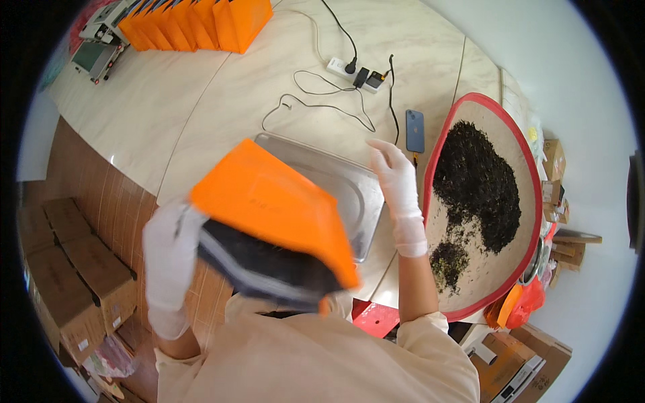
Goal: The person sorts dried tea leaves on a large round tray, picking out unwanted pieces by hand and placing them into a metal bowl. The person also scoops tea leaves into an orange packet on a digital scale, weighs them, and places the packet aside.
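Note:
My left hand (174, 242), in a white glove, grips the left corner of an orange bag (272, 196). The bag is tilted and its mouth gapes towards my body, showing a dark lining; it looks blurred. Beneath it a metal tray (352, 201) lies on the marble-patterned table (211, 121), partly covered by the bag. My right hand (395, 174), also gloved in white, is over the tray's right edge with nothing seen in it, fingers bent and partly apart. Right of it, dark dried leaves (478, 186) lie on a round, red-rimmed tray (538, 201).
A phone (414, 131) with a cable lies beside the round tray. Behind the metal tray are a power strip (342, 69) and loose cables. Several orange bags (196, 25) stand at the far left near a device (95, 55). Cardboard boxes (75, 272) sit on the floor at left.

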Demonstrator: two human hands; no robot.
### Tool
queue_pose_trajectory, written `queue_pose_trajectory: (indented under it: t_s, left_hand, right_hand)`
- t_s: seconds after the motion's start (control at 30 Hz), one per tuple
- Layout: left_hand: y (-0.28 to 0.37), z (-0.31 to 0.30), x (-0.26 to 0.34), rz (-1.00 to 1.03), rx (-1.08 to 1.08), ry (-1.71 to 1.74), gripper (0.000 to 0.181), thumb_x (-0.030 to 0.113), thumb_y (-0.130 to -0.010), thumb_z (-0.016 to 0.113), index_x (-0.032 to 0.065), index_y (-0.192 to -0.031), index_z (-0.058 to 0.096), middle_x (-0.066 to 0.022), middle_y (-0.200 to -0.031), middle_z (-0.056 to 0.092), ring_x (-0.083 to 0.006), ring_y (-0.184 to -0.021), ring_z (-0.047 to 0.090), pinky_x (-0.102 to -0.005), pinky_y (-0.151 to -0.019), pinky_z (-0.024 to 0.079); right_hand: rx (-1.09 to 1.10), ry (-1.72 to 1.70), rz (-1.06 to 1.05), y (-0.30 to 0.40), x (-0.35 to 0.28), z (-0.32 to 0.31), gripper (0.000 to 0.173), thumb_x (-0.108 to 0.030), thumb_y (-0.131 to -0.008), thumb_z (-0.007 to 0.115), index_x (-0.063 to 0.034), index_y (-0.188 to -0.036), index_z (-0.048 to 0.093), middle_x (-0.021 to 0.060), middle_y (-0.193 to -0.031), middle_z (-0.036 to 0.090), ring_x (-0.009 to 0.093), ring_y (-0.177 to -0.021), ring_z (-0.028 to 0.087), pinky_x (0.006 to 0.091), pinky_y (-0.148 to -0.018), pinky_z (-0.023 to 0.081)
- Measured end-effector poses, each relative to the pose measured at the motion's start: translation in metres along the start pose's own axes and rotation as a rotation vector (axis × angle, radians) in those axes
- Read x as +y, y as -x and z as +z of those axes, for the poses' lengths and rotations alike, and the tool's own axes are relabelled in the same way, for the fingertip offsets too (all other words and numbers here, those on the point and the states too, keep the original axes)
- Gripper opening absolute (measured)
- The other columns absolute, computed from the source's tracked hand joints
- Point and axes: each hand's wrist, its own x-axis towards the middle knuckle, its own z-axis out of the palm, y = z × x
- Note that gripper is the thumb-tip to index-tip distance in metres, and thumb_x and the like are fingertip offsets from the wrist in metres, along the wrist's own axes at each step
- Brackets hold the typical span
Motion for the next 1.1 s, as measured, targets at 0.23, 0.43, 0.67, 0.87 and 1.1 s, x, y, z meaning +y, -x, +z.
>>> queue_pose_trajectory:
  t_s: [0.23,0.43,0.67,0.87,1.1]
  left_hand:
    - [-0.073,-0.119,-0.038,-0.024,0.127,-0.015,0.018,0.014,-0.097,0.054,-0.0031,-0.099,0.058,-0.0015,-0.081,0.049,-0.0091,-0.076,0.043,-0.0239,-0.069,0.036]
    - [-0.134,-0.172,-0.096,-0.084,0.105,-0.188,0.019,0.016,-0.099,0.052,-0.0022,-0.097,0.055,-0.0041,-0.081,0.05,-0.0122,-0.076,0.044,-0.0253,-0.071,0.036]
    - [-0.237,-0.155,-0.114,-0.065,-0.08,-0.255,0.019,0.014,-0.097,0.053,-0.0044,-0.092,0.054,-0.0114,-0.076,0.047,-0.0157,-0.072,0.046,-0.0292,-0.07,0.04]
    - [-0.318,-0.091,-0.108,0.123,-0.312,-0.266,0.025,0.021,-0.097,0.055,-0.0034,-0.096,0.058,-0.0177,-0.079,0.055,-0.0232,-0.074,0.056,-0.0315,-0.07,0.044]
    - [-0.377,-0.024,-0.097,0.242,-0.429,-0.222,0.029,0.027,-0.096,0.054,0.0013,-0.104,0.067,-0.0192,-0.086,0.065,-0.0322,-0.079,0.063,-0.0348,-0.073,0.048]
  right_hand:
    - [-0.015,0.527,-0.216,-0.12,0.026,0.156,0.021,-0.023,-0.083,0.064,-0.0096,-0.098,0.072,0.0137,-0.091,0.068,0.03,-0.086,0.066,0.0404,-0.078,0.052]
    - [-0.176,0.948,-0.182,-0.192,0.058,0.246,0.021,-0.027,-0.082,0.067,-0.0095,-0.093,0.07,0.0137,-0.091,0.068,0.033,-0.086,0.066,0.045,-0.077,0.052]
    - [-0.109,0.939,-0.24,-0.194,0.084,0.25,0.016,-0.018,-0.081,0.064,-0.0082,-0.092,0.067,0.015,-0.086,0.067,0.033,-0.08,0.067,0.045,-0.071,0.054]
    - [0.026,0.668,0.096,-0.177,0.059,0.236,0.017,-0.02,-0.084,0.062,-0.0058,-0.091,0.068,0.015,-0.085,0.069,0.031,-0.082,0.068,0.0408,-0.072,0.053]
    - [0.172,0.063,-0.104,-0.098,-0.155,0.222,0.013,-0.003,-0.083,0.068,-0.007,-0.095,0.069,0.0018,-0.076,0.062,0.01,-0.068,0.057,0.0243,-0.065,0.047]
